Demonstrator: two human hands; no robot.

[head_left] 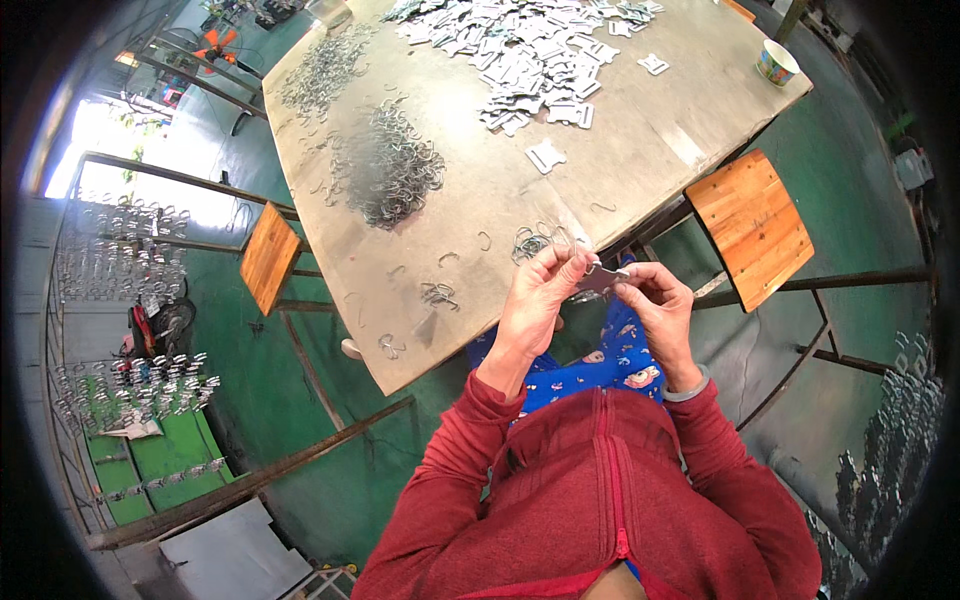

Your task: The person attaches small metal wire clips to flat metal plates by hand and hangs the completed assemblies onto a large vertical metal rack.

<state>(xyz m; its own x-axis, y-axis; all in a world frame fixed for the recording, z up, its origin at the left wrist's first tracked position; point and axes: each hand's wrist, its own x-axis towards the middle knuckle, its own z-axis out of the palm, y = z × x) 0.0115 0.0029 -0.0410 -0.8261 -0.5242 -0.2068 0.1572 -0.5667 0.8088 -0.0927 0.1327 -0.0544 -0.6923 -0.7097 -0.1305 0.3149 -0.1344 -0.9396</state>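
Just off the table's near edge, I hold a small flat metal plate (598, 279) between both hands. My left hand (540, 300) pinches its left end with thumb and fingers. At its right end my right hand (657, 308) is closed, thumb against the fingertips. Whether a wire hook is also in the left fingers is too small to tell. Beside my left hand lies a small cluster of wire hooks (530, 243) on the table (480, 200). A dense heap of bent wire hooks (395, 170) sits further left, and one loose plate (546, 155) lies beyond my hands.
Many more metal plates (535, 65) are piled at the table's far side. A paper cup (777, 63) stands near the far right corner. Wooden stools (752, 228) flank the table. Racks hung with metal pieces (125, 250) stand at left, with similar hanging pieces (900, 430) at right.
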